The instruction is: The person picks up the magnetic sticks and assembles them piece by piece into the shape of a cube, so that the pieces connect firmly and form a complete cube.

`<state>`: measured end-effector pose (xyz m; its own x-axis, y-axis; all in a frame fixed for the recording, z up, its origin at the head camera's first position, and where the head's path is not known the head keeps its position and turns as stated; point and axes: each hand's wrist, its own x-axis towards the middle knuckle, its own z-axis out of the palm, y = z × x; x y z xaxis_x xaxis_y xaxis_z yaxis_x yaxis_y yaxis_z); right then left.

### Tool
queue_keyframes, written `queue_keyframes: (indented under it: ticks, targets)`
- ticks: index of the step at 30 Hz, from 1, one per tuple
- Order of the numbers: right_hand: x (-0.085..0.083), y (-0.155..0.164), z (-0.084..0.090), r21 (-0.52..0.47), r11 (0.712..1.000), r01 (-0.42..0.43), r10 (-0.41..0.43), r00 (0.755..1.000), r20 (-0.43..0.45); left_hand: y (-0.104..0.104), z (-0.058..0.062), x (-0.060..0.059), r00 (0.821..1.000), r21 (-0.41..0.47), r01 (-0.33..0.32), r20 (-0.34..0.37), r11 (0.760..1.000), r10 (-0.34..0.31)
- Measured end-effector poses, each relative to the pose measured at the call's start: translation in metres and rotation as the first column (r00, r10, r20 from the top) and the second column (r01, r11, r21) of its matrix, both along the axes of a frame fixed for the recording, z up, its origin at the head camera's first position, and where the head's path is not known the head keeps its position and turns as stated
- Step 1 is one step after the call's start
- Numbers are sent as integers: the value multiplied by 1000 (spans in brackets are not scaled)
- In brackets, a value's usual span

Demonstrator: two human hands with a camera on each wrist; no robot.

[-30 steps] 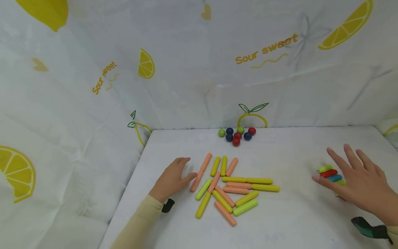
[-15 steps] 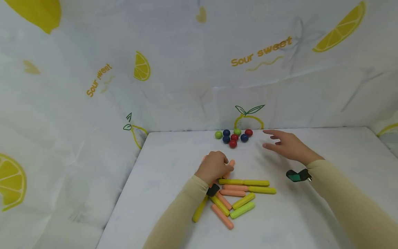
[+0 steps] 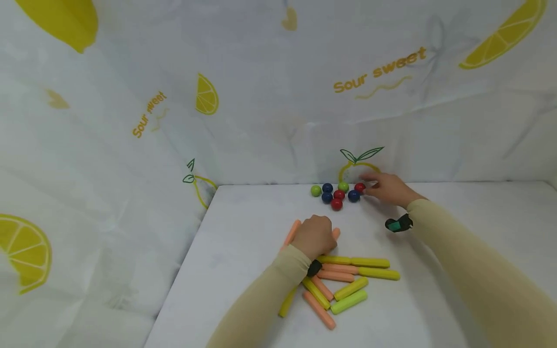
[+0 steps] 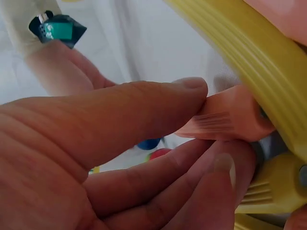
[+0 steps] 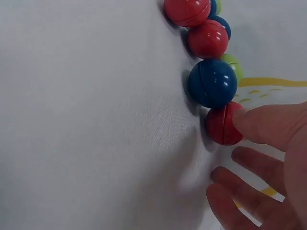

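Observation:
On the white table (image 3: 243, 227) lies a pile of orange, yellow and green sticks (image 3: 348, 285). My left hand (image 3: 316, 236) rests at the pile's far end. In the left wrist view its thumb and fingers (image 4: 144, 110) pinch the end of an orange stick (image 4: 228, 120), beside a yellow stick (image 4: 240, 52). A cluster of red, blue and green balls (image 3: 337, 194) sits by the back wall. My right hand (image 3: 373, 186) reaches it from the right. One fingertip (image 5: 254, 125) touches the rightmost red ball (image 5: 221, 125); the other fingers hang loose below it.
A white cloth printed with lemons (image 3: 270, 96) forms the back and left walls around the table. A blue ball (image 5: 212, 82) lies right beside the touched red one. The table's left edge (image 3: 183, 270) drops off beside the pile.
My right hand left a stack of coloured pieces at the right and crossed to the balls, now touching a red one. My left hand slid right onto the sticks and pinched an orange one.

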<state>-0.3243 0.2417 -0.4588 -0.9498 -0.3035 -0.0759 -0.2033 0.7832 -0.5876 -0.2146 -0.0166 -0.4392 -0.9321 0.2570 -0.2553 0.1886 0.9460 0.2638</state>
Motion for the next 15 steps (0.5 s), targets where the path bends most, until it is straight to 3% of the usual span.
queue_keyframes:
  ticks: [8,15]
  targets:
    - [4,3,-6,19,999,40,-41,999,28,10,1,1,998,0,68,-12,998,-68]
    - [42,12,-6,-26,993,116,-114,990,86,7,10,-14,991,46,126,-46,991,-124]
